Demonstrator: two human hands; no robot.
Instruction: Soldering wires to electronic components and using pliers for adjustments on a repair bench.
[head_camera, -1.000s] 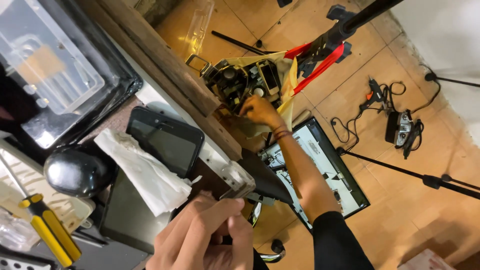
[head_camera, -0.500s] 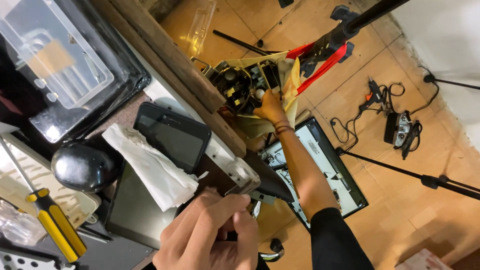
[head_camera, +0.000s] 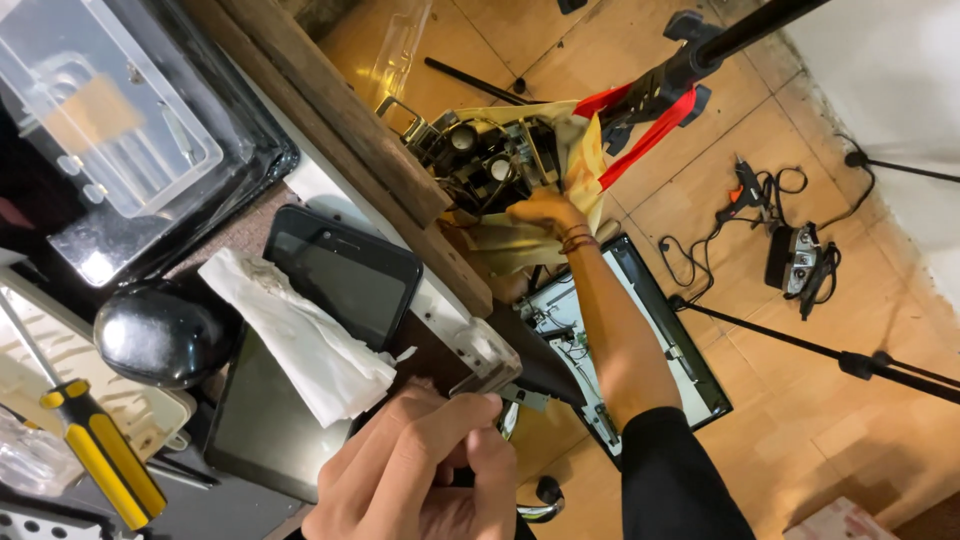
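While the camera looks down past the tabletop (head_camera: 330, 150):
Left hand (head_camera: 425, 475): grip clamped on a small metal part (head_camera: 500, 385), tabletop's edge.
Right hand (head_camera: 545, 212): below the tabletop, on the circuit board (head_camera: 480, 160); grip unclear.

Warm, even indoor light; glare on the glossy tray (head_camera: 120, 240); near hands slightly soft.

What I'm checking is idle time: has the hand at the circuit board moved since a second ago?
Yes, slightly: the right hand slid away from the wooden beam, further onto the yellow sheet.
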